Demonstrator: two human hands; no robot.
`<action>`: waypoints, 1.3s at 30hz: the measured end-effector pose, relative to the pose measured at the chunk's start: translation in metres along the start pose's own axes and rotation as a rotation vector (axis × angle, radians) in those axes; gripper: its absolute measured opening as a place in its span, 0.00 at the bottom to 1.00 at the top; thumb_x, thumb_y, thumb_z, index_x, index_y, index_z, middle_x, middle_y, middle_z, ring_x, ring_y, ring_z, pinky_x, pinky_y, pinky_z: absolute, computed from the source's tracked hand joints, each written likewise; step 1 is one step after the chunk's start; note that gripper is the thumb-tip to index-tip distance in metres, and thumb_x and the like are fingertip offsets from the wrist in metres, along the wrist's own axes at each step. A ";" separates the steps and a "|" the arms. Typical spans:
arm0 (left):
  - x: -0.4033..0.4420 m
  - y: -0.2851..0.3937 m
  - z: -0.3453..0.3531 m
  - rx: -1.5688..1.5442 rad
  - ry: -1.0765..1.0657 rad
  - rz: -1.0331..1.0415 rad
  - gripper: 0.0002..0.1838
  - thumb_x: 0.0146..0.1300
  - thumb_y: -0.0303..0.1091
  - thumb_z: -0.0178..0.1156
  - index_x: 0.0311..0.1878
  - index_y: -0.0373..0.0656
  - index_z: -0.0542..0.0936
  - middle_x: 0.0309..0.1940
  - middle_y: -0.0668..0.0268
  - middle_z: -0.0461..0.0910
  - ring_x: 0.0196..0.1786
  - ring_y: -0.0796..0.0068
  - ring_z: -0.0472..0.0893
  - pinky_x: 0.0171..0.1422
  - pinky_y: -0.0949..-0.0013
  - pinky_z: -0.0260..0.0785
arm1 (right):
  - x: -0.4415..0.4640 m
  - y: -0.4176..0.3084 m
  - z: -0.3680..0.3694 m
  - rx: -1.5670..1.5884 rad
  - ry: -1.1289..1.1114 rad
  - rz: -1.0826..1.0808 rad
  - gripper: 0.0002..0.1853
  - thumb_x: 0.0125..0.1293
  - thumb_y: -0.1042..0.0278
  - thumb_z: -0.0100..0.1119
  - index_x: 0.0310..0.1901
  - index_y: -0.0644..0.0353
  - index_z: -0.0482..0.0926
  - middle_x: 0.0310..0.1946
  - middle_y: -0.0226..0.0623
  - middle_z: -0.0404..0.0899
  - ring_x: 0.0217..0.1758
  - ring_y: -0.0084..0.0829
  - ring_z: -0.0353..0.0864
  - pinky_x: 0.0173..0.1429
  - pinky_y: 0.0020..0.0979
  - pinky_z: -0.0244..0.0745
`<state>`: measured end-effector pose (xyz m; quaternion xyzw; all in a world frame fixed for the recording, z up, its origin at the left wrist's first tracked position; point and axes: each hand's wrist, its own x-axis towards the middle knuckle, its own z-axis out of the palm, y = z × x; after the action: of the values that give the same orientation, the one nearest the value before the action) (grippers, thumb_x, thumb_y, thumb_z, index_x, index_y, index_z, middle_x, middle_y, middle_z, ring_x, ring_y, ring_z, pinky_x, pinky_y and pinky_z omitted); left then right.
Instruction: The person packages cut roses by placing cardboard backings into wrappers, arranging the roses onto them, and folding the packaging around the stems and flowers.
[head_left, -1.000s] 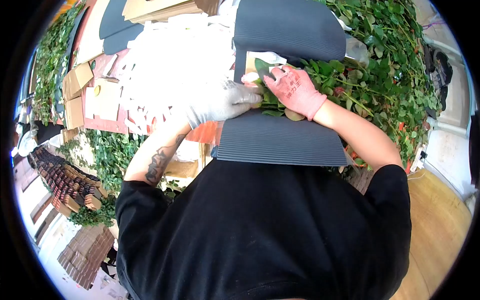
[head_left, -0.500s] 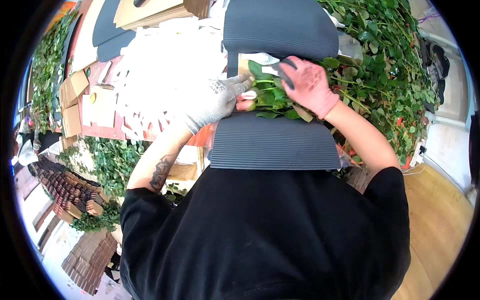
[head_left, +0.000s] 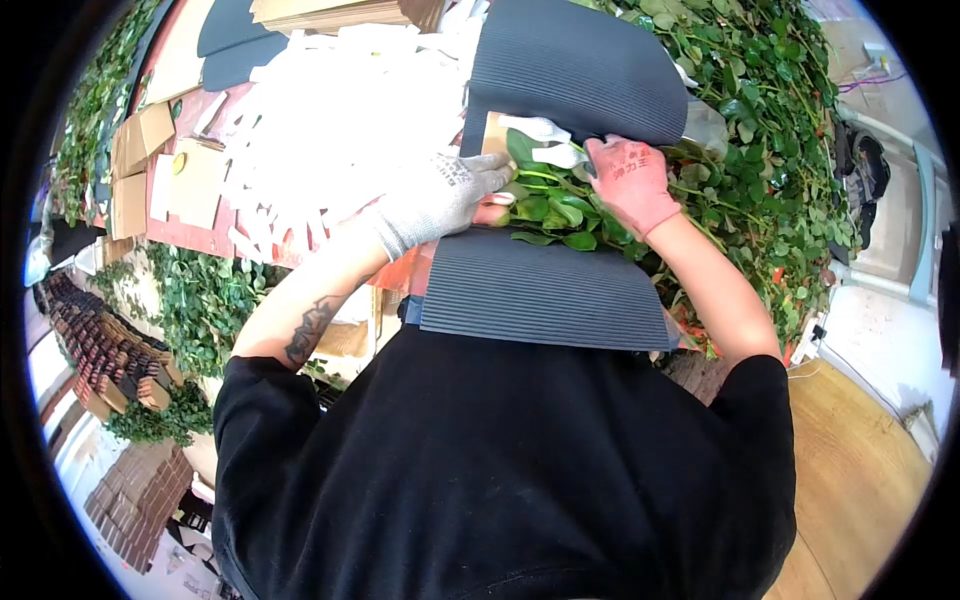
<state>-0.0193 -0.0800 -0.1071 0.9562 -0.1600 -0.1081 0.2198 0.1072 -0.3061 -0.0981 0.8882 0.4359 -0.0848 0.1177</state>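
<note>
Between two spreads of dark ridged sheet: a bunch of roses [head_left: 565, 212] lies on its side, pink heads to the left, leaves and stems to the right.
Left hand: the left hand [head_left: 440, 195], in a pale grey glove, is palm down with its fingers nearly straight and close together, at the heads; the thumb is hidden, so I cannot tell whether it grips.
Right hand: the right hand [head_left: 632, 182], in a pink glove with dark fingertips, is half curled over the stems and leaves; I cannot tell whether it has hold of one.
White sleeves: two white sleeves [head_left: 557, 155] lie just beyond the roses, the nearer one beside the right fingertips.
Dark sheet: the far sheet [head_left: 575, 70] lies beyond the flowers, the near sheet [head_left: 545, 290] between them and the person's black shirt [head_left: 510, 450].
Left of the flowers: a heap of white strips [head_left: 320, 120] on a red table [head_left: 205, 238], with cardboard [head_left: 198, 190] near the edge.
Right side: a large pile of leafy stems [head_left: 765, 110].
</note>
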 end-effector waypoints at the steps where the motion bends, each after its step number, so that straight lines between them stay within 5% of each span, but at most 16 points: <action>1: 0.000 0.000 0.000 -0.002 0.005 0.006 0.23 0.62 0.43 0.57 0.60 0.48 0.74 0.60 0.68 0.74 0.47 0.64 0.82 0.50 0.62 0.74 | -0.003 0.001 0.000 -0.007 -0.001 0.005 0.15 0.56 0.57 0.61 0.43 0.52 0.77 0.37 0.36 0.79 0.38 0.38 0.82 0.39 0.37 0.77; 4: 0.000 -0.001 -0.002 0.039 0.015 0.011 0.24 0.62 0.45 0.58 0.59 0.48 0.75 0.60 0.68 0.74 0.47 0.64 0.82 0.49 0.62 0.74 | -0.014 0.000 -0.010 0.017 0.136 -0.012 0.16 0.54 0.55 0.62 0.43 0.50 0.79 0.40 0.38 0.79 0.39 0.38 0.81 0.42 0.38 0.77; 6: -0.002 0.000 -0.005 -0.076 0.018 0.031 0.25 0.57 0.27 0.55 0.61 0.42 0.73 0.60 0.58 0.74 0.49 0.61 0.82 0.51 0.65 0.74 | -0.024 0.001 -0.023 0.111 0.199 0.059 0.14 0.53 0.58 0.61 0.42 0.50 0.79 0.38 0.38 0.78 0.39 0.36 0.81 0.40 0.36 0.77; 7: -0.002 0.000 -0.004 -0.078 0.022 0.031 0.25 0.57 0.27 0.55 0.61 0.42 0.73 0.60 0.58 0.74 0.49 0.61 0.82 0.51 0.65 0.74 | -0.031 0.004 -0.026 0.065 0.269 0.068 0.17 0.53 0.57 0.62 0.46 0.47 0.79 0.40 0.38 0.78 0.39 0.36 0.82 0.39 0.35 0.77; 10: -0.002 -0.003 0.000 -0.059 0.048 0.063 0.26 0.56 0.26 0.56 0.61 0.43 0.73 0.60 0.58 0.74 0.47 0.61 0.82 0.49 0.64 0.74 | -0.050 0.012 -0.045 -0.006 0.359 0.046 0.20 0.53 0.58 0.62 0.49 0.48 0.78 0.52 0.41 0.74 0.52 0.38 0.76 0.58 0.36 0.71; 12: -0.002 -0.001 0.000 -0.070 0.120 0.047 0.23 0.60 0.44 0.59 0.57 0.46 0.76 0.57 0.65 0.76 0.45 0.60 0.82 0.45 0.60 0.74 | -0.065 0.018 -0.064 -0.043 0.333 0.145 0.22 0.54 0.59 0.61 0.52 0.53 0.75 0.55 0.42 0.72 0.58 0.38 0.71 0.64 0.36 0.65; 15: -0.001 0.003 -0.003 -0.055 0.118 0.053 0.24 0.58 0.45 0.61 0.55 0.43 0.77 0.53 0.65 0.78 0.40 0.59 0.82 0.43 0.61 0.74 | -0.098 0.058 -0.103 0.182 0.573 0.273 0.23 0.52 0.72 0.60 0.52 0.63 0.73 0.48 0.47 0.75 0.53 0.43 0.74 0.60 0.38 0.69; 17: 0.000 0.003 -0.002 -0.048 0.132 0.066 0.24 0.57 0.46 0.62 0.54 0.43 0.77 0.53 0.62 0.78 0.40 0.58 0.82 0.42 0.61 0.74 | -0.129 0.102 -0.130 0.582 0.879 0.489 0.18 0.58 0.79 0.53 0.52 0.68 0.73 0.42 0.43 0.80 0.44 0.31 0.79 0.52 0.28 0.71; 20: 0.000 -0.004 0.007 -0.035 0.173 0.105 0.24 0.55 0.45 0.64 0.52 0.42 0.77 0.53 0.57 0.78 0.42 0.58 0.83 0.44 0.61 0.75 | -0.190 0.172 -0.194 0.542 1.205 0.562 0.12 0.66 0.75 0.54 0.50 0.67 0.76 0.43 0.34 0.80 0.46 0.23 0.77 0.54 0.25 0.70; 26: 0.003 0.002 0.004 -0.067 0.138 0.106 0.20 0.56 0.26 0.54 0.54 0.41 0.77 0.56 0.57 0.76 0.44 0.57 0.82 0.49 0.61 0.74 | -0.324 0.313 -0.288 0.106 1.512 0.653 0.09 0.61 0.76 0.56 0.41 0.69 0.82 0.36 0.34 0.83 0.37 0.25 0.79 0.45 0.26 0.73; 30: 0.003 0.003 0.002 -0.032 0.124 0.104 0.20 0.57 0.27 0.54 0.55 0.41 0.77 0.57 0.57 0.76 0.45 0.59 0.82 0.50 0.61 0.74 | -0.288 0.313 -0.335 0.005 1.339 0.337 0.13 0.61 0.76 0.58 0.46 0.72 0.79 0.39 0.36 0.84 0.40 0.25 0.80 0.50 0.24 0.72; 34: 0.001 0.005 -0.001 -0.126 -0.024 -0.006 0.25 0.54 0.20 0.51 0.59 0.38 0.73 0.59 0.52 0.73 0.52 0.55 0.79 0.56 0.61 0.72 | -0.130 0.140 -0.294 0.294 1.045 0.283 0.17 0.60 0.77 0.54 0.52 0.66 0.74 0.38 0.38 0.81 0.38 0.31 0.80 0.45 0.29 0.77; 35: 0.002 0.001 0.001 -0.116 -0.018 0.025 0.26 0.54 0.20 0.50 0.60 0.37 0.72 0.60 0.51 0.72 0.54 0.54 0.78 0.56 0.61 0.71 | -0.094 0.150 -0.284 0.087 1.022 -0.104 0.18 0.61 0.76 0.53 0.54 0.64 0.73 0.39 0.39 0.80 0.38 0.33 0.80 0.44 0.31 0.78; 37: 0.004 -0.004 0.010 -0.072 -0.014 0.074 0.27 0.56 0.21 0.50 0.62 0.37 0.69 0.61 0.50 0.71 0.55 0.53 0.77 0.57 0.60 0.71 | -0.052 0.136 -0.243 -0.339 0.913 -0.009 0.15 0.58 0.77 0.52 0.48 0.59 0.75 0.34 0.38 0.80 0.34 0.33 0.80 0.43 0.32 0.78; 38: 0.004 -0.003 0.008 -0.038 -0.020 0.082 0.27 0.57 0.22 0.50 0.63 0.37 0.68 0.62 0.50 0.70 0.56 0.53 0.77 0.58 0.60 0.70 | -0.024 0.135 -0.217 -0.066 0.762 -0.087 0.11 0.56 0.75 0.53 0.42 0.54 0.76 0.31 0.37 0.80 0.31 0.35 0.81 0.41 0.33 0.80; 39: 0.006 0.005 -0.002 -0.072 -0.087 0.029 0.26 0.59 0.26 0.51 0.64 0.37 0.68 0.62 0.51 0.70 0.56 0.53 0.77 0.58 0.60 0.70 | -0.008 0.118 -0.201 -0.221 0.614 -0.070 0.14 0.57 0.76 0.51 0.45 0.53 0.73 0.27 0.34 0.78 0.29 0.32 0.80 0.42 0.33 0.80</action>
<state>-0.0149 -0.0854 -0.1039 0.9396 -0.1794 -0.1520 0.2487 0.2055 -0.3252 0.1128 0.8387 0.4879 0.2307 0.0737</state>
